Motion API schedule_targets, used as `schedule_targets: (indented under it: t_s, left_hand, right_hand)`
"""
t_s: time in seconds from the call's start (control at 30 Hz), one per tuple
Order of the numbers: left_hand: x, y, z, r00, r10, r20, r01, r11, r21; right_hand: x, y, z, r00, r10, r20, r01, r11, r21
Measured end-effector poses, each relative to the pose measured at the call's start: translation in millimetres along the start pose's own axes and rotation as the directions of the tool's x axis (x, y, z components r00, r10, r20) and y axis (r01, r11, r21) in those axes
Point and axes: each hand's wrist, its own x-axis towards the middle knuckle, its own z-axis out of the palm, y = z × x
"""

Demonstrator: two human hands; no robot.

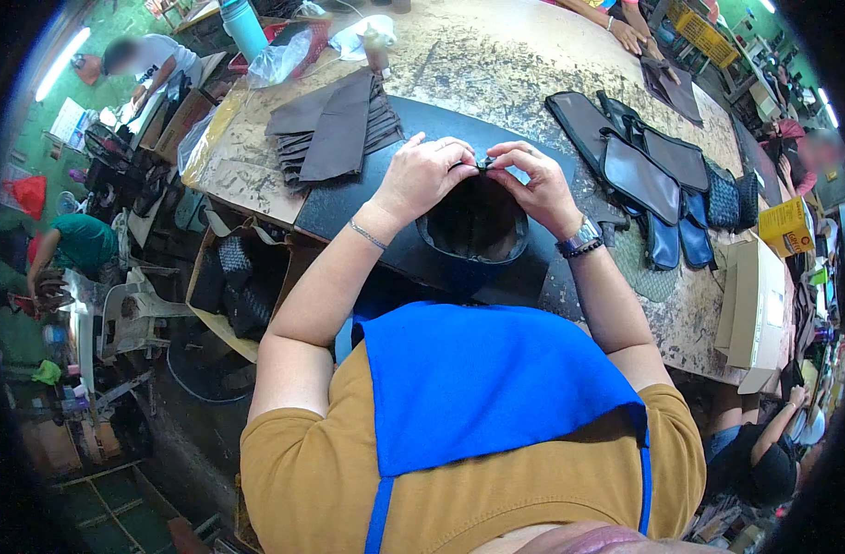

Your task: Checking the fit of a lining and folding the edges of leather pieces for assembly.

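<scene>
nearest, the person is wearing a blue apron (pixel 496 379) over a mustard shirt (pixel 302 462). just beyond, a dark open-mouthed bag (pixel 473 222) is sitting at the near edge of the table (pixel 496 55), its round opening facing up. the left hand (pixel 432 175) and the right hand (pixel 538 189) are both grasping its far rim, thumbs and fingers pinching side by side. a black board (pixel 459 123) is covering part of the table around the bag. leftward, a white plastic chair (pixel 132 319) is standing off the table. a stack of brown pieces (pixel 335 129) is lying left of the hands, and flat dark pouches (pixel 639 171) are overlapping on the right. past them, a yellow box (pixel 787 228) is bearing dark printed lettering. the table's pale top is showing dark scuffs and stains. farther off, a co-worker's hands (pixel 630 37) are working by a dark flat piece (pixel 672 90), and a tube light (pixel 62 63) is glowing.
</scene>
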Motion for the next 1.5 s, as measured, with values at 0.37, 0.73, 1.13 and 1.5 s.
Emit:
schedule_targets:
  t_s: [0.37, 0.73, 1.13, 1.5]
  left_hand:
    - [2.4, -5.1, -2.9, 0.885, -0.221, 0.409, 0.434, 0.706, -0.559]
    - [5.3, -13.8, 7.9, 0.838, -0.267, 0.477, 0.536, 0.568, -0.624]
    - [8.8, 6.2, 2.5, 0.917, -0.323, 0.235, 0.398, 0.791, -0.465]
    - [13.3, 17.6, 0.8, 0.992, -0.096, 0.079, 0.1, 0.994, -0.046]
  right_hand:
    - [-3.2, -1.6, -10.5, 0.976, -0.192, 0.105, 0.205, 0.97, -0.133]
    - [2.4, -2.0, -11.1, 0.859, -0.332, 0.391, 0.475, 0.8, -0.366]
    - [12.6, -8.5, -13.8, 0.899, -0.362, 0.247, 0.424, 0.861, -0.281]
    - [11.3, -1.1, 9.2, 0.97, 0.169, 0.175, -0.197, 0.967, 0.161]
